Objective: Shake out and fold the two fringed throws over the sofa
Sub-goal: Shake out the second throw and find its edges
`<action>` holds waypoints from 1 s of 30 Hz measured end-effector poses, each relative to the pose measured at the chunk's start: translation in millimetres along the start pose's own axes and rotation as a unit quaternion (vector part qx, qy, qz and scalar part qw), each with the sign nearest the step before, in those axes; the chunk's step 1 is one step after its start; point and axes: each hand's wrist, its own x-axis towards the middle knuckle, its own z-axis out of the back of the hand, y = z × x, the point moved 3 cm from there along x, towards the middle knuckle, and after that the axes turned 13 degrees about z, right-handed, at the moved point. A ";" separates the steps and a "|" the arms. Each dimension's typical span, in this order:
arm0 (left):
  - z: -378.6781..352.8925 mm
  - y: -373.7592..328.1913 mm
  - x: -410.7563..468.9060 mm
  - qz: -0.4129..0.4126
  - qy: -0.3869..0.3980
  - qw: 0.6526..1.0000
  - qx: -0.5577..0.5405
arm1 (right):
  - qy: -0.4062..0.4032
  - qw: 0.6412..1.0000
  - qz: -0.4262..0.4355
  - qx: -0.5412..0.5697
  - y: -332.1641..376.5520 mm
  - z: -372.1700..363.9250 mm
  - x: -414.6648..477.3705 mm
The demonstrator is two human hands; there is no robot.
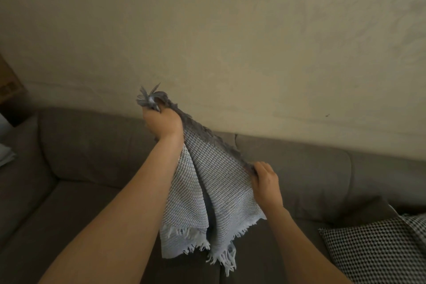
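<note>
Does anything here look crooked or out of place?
The throw hangs askew: the left hand grips one corner higher than the right hand, so its top edge slants and the bottom fringes do not line up.

A person's left hand (161,122) and right hand (265,180) grip a pale blue-grey woven fringed throw (212,193) above a grey-brown fabric sofa (92,145), apparently folded double.

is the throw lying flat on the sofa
No, the left hand and right hand hold the throw up by its top edge over the sofa.
</note>
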 end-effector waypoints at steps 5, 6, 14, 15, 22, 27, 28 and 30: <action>1.5 4.1 -0.8 0.014 -0.001 0.999 0.031 | -0.037 0.998 -0.032 0.046 -3.3 6.7 6.7; 0.9 4.7 -2.1 0.012 -0.001 0.999 0.040 | -0.049 0.996 -0.056 0.055 -3.7 7.8 7.9; 3.6 16.0 -4.7 0.024 0.011 0.998 0.058 | -0.173 0.968 -0.184 0.010 2.7 20.3 21.1; 4.6 16.9 -3.3 0.027 0.004 0.998 0.053 | -0.161 0.974 -0.160 -0.019 1.8 21.1 19.6; 0.5 12.9 -12.7 0.045 0.016 0.998 0.031 | 0.160 0.964 0.033 -0.212 -22.3 14.5 -11.1; -3.4 23.1 -23.1 0.043 0.046 0.996 0.070 | 0.212 0.966 -0.127 -0.082 -31.6 -1.8 -19.9; -2.0 24.8 -23.8 0.045 0.049 0.995 0.071 | 0.207 0.966 -0.144 -0.061 -32.0 -2.1 -21.4; 1.1 26.4 -21.7 0.043 0.044 0.996 0.067 | 0.218 0.962 -0.158 -0.050 -30.6 -0.6 -23.6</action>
